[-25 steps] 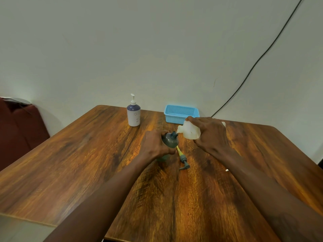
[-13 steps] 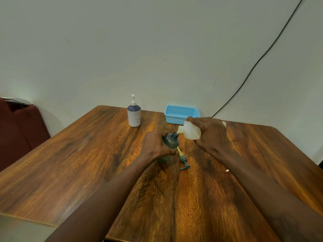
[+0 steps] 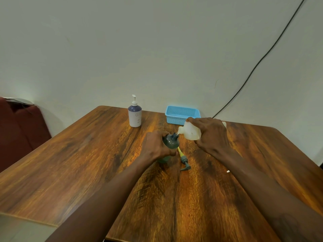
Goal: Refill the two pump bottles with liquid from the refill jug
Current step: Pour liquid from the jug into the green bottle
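My left hand (image 3: 156, 145) grips a grey-green pump bottle (image 3: 171, 142) that stands on the wooden table (image 3: 87, 163) with its neck uncovered. My right hand (image 3: 212, 135) holds a translucent white refill jug (image 3: 190, 132) tipped to the left, its spout right at the bottle's neck. The bottle's removed pump head (image 3: 184, 162), grey with a yellow tube, lies on the table just right of the bottle. A second pump bottle (image 3: 134, 114), white with a dark blue top and white pump, stands upright farther back on the left.
A light blue perforated basket (image 3: 182, 114) sits at the table's far edge behind the jug. A small white piece (image 3: 228, 171) lies on the table beside my right forearm. A black cable (image 3: 258, 62) runs down the wall. A dark red cushion (image 3: 19, 130) is at left.
Hardly anything differs: both hands keep their grips and the jug stays tipped at the bottle's neck.
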The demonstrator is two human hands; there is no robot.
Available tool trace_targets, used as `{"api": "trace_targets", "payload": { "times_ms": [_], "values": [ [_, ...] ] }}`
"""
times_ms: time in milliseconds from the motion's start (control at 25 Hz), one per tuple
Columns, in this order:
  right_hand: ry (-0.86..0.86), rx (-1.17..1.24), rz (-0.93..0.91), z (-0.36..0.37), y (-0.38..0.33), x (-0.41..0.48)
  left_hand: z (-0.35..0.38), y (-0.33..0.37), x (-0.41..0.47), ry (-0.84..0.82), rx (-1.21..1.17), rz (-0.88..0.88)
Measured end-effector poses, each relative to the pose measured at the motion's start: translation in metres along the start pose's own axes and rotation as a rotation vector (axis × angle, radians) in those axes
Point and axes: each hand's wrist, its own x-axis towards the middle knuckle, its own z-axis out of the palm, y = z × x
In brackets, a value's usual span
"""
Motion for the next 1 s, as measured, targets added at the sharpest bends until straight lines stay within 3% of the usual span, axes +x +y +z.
{"api": "trace_targets", "payload": {
  "times_ms": [600, 800, 1000],
  "values": [
    [-0.042, 0.163, 0.115, -0.001, 0.0, -0.011, 0.005, 0.009, 0.003, 0.007, -0.077, -0.049],
    [-0.091, 0.146, 0.308, 0.006, 0.007, -0.018, 0.011, 0.014, 0.009, 0.038, -0.121, -0.065],
    [-0.117, 0.301, 0.553, 0.019, 0.019, -0.027, 0.016, 0.013, 0.012, 0.047, -0.138, -0.047]
  ]
}}
